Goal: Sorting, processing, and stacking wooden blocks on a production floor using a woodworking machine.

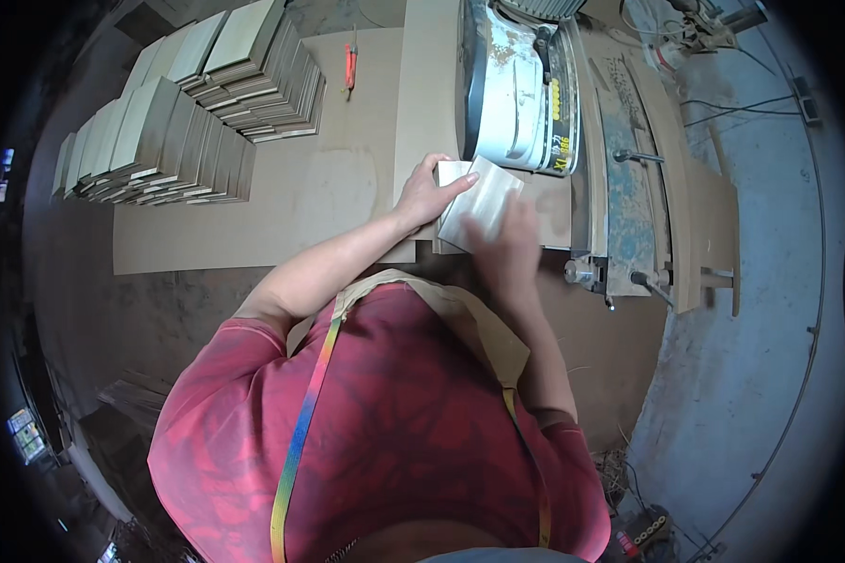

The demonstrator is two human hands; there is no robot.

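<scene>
A pale wooden board (486,199) with a smooth light face lies tilted at the table's front edge, just before the white machine. My left hand (427,195) grips its left side, thumb on top and fingers bent around the far edge. Under that thumb a second pale piece (452,171) shows, partly covered by the board. My right hand (507,239) is at the board's right side, smeared by motion. Its fingers are too blurred to tell whether they grip or only touch the wood.
Stacks of similar boards (263,70) stand at the far left of the brown tabletop (253,235). A red-handled tool (350,68) lies beside them. The white belt-type machine (512,89) stands beyond my hands. To its right are a worn blue metal bed (634,178) and cables on the wall.
</scene>
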